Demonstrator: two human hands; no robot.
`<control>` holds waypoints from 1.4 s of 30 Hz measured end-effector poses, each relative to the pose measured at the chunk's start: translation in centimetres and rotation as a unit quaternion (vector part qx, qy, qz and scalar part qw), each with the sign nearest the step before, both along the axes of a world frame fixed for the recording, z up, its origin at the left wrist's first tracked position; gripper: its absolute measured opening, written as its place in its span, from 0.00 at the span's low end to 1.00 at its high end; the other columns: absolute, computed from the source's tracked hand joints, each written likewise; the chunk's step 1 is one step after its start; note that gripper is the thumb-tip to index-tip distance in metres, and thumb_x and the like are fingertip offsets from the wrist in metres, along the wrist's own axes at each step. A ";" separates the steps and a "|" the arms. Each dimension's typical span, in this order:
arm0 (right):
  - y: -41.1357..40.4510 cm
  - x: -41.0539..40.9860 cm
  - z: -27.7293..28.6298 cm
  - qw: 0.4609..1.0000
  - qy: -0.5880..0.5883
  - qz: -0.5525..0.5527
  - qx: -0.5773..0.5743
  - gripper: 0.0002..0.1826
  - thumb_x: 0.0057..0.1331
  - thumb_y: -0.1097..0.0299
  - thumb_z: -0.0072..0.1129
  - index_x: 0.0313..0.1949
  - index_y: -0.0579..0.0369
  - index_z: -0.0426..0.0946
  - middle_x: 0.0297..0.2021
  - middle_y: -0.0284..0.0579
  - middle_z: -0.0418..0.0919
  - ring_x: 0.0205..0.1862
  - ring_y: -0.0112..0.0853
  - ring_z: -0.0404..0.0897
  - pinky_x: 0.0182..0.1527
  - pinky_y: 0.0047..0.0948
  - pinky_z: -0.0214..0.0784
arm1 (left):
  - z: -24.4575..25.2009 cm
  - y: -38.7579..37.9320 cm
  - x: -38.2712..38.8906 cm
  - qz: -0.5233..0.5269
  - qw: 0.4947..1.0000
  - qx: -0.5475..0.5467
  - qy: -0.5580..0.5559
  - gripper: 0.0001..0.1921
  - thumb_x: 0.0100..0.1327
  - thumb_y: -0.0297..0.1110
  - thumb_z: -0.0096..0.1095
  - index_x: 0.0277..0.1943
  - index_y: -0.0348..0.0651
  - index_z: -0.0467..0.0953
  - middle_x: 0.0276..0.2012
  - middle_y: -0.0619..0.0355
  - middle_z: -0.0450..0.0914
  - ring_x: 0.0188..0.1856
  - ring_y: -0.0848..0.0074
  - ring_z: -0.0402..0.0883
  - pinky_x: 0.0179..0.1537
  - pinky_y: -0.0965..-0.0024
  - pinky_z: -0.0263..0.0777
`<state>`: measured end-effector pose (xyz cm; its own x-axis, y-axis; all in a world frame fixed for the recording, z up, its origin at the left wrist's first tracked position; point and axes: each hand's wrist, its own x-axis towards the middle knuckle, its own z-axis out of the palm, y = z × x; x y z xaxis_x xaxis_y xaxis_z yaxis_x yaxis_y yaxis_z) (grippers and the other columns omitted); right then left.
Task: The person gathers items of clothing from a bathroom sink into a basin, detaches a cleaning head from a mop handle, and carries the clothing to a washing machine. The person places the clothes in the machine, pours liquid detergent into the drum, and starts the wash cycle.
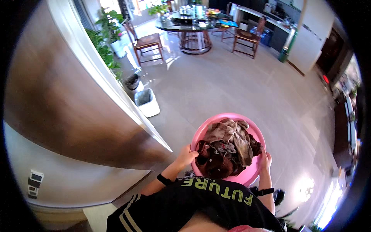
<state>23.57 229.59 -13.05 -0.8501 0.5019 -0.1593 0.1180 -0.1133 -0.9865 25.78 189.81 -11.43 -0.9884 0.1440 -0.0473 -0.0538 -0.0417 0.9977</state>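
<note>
A round pink basin (pixel 255 171) is held in front of my body, against the black T-shirt (pixel 214 200). My left hand (pixel 187 156) grips its left rim with the thumb over the edge. On the opposite side my right hand (pixel 265 160) grips the rim, thumb near the dark cloth. Inside the basin lies a crumpled heap of clothes: a brown checked garment (pixel 229 132) on top and a dark reddish-brown garment (pixel 218 166) towards me. The fingers beneath the rim are hidden.
A white bin (pixel 147 105) and a smaller lined bin (pixel 133 82) stand by the wall edge at left. Further off are a round table (pixel 188 27), wooden chairs (pixel 147 42) and potted plants (pixel 111 26). Grey tiled floor (pixel 217 84) stretches ahead.
</note>
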 end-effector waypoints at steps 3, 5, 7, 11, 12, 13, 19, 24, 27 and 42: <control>-0.4 -7.3 2.5 0.996 0.016 0.085 0.029 0.20 0.66 0.52 0.58 0.30 0.60 0.75 0.20 0.28 0.68 0.22 0.17 0.63 0.23 0.20 0.55 | 3.0 0.5 -0.4 0.088 0.992 0.094 0.007 0.19 0.51 0.24 0.53 0.48 0.33 0.75 0.40 0.57 0.80 0.43 0.76 0.77 0.47 0.71 0.70; -1.7 -11.4 4.5 0.990 0.000 0.132 0.057 0.21 0.67 0.52 0.57 0.30 0.61 0.75 0.21 0.29 0.70 0.22 0.17 0.64 0.23 0.21 0.55 | 1.6 0.7 -1.4 0.134 0.988 0.076 0.019 0.20 0.50 0.24 0.53 0.49 0.33 0.75 0.41 0.58 0.80 0.43 0.76 0.77 0.47 0.71 0.70; -2.2 -15.8 5.4 0.981 -0.013 0.168 0.092 0.21 0.66 0.52 0.57 0.29 0.61 0.75 0.20 0.29 0.69 0.22 0.17 0.64 0.23 0.21 0.55 | 1.0 1.0 -3.2 0.162 0.982 0.096 0.010 0.21 0.49 0.24 0.52 0.49 0.32 0.74 0.41 0.58 0.80 0.43 0.75 0.77 0.47 0.72 0.70; -4.5 -24.6 8.1 0.963 -0.011 0.220 0.157 0.23 0.65 0.50 0.58 0.24 0.59 0.75 0.18 0.27 0.67 0.19 0.17 0.62 0.21 0.22 0.53 | 2.0 -0.1 -9.5 0.213 0.976 0.044 -0.008 0.22 0.48 0.24 0.52 0.50 0.32 0.75 0.41 0.57 0.80 0.43 0.75 0.77 0.47 0.72 0.71; -5.1 -26.3 8.5 0.961 -0.005 0.225 0.161 0.23 0.65 0.50 0.58 0.24 0.59 0.75 0.18 0.27 0.67 0.19 0.17 0.62 0.21 0.22 0.53 | 2.0 -0.5 -11.2 0.218 0.975 0.048 -0.002 0.22 0.48 0.24 0.52 0.50 0.32 0.75 0.41 0.57 0.80 0.43 0.75 0.77 0.47 0.72 0.71; -5.5 -28.0 8.4 0.962 -0.006 0.225 0.153 0.23 0.65 0.50 0.58 0.23 0.59 0.75 0.17 0.26 0.66 0.19 0.17 0.61 0.21 0.22 0.52 | 1.6 -0.7 -13.0 0.225 0.972 0.061 0.011 0.22 0.49 0.23 0.52 0.51 0.31 0.74 0.41 0.56 0.80 0.44 0.74 0.77 0.48 0.72 0.70; -7.9 -37.0 11.9 0.966 0.010 0.216 0.142 0.23 0.66 0.50 0.56 0.22 0.55 0.73 0.17 0.25 0.65 0.18 0.16 0.60 0.20 0.21 0.49 | 3.7 -3.3 -22.2 0.225 0.970 0.086 0.047 0.22 0.50 0.24 0.52 0.51 0.30 0.74 0.43 0.55 0.80 0.45 0.73 0.77 0.50 0.70 0.71; -11.9 -43.7 11.9 0.962 0.004 0.250 0.113 0.22 0.66 0.49 0.56 0.24 0.56 0.74 0.19 0.27 0.67 0.20 0.18 0.62 0.22 0.22 0.53 | 8.3 -7.4 -26.4 0.245 0.969 0.015 0.021 0.23 0.49 0.28 0.53 0.51 0.33 0.74 0.40 0.54 0.81 0.43 0.72 0.78 0.47 0.68 0.71; -16.9 -48.9 13.6 0.952 -0.019 0.278 0.130 0.22 0.66 0.50 0.56 0.25 0.56 0.74 0.20 0.28 0.68 0.22 0.18 0.63 0.24 0.23 0.56 | 6.8 -9.8 -29.8 0.291 0.956 0.045 -0.001 0.22 0.50 0.27 0.54 0.51 0.31 0.74 0.42 0.54 0.81 0.43 0.72 0.78 0.47 0.70 0.71; -48.3 -75.5 20.3 0.784 0.051 0.566 0.249 0.25 0.64 0.46 0.59 0.35 0.63 0.77 0.27 0.36 0.76 0.30 0.24 0.72 0.35 0.25 0.65 | 12.9 -19.3 -39.0 0.611 0.787 0.072 -0.054 0.20 0.47 0.27 0.56 0.46 0.31 0.76 0.36 0.53 0.81 0.38 0.73 0.79 0.43 0.70 0.72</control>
